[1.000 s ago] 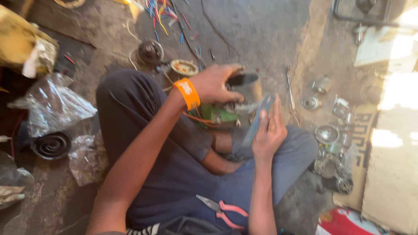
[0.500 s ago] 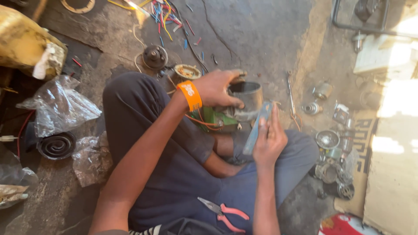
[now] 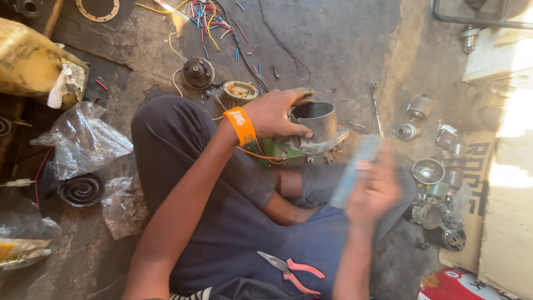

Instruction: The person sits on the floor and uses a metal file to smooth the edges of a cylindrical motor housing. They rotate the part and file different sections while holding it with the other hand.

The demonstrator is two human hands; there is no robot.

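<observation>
Concrete floor, cracked and dusty, carries everything. Left hand grips a hollow grey metal cylinder over the lap. Right hand, blurred, clasps a flat pale strip. Pink-handled pliers lie on the lap.

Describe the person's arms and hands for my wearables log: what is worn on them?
Both forearms are bare, with no gloves and no sleeves in view. The left hand has a bright orange wristband with a small pale mark at the wrist. The right hand is motion-blurred; no band, watch or ring can be made out on it.
</observation>
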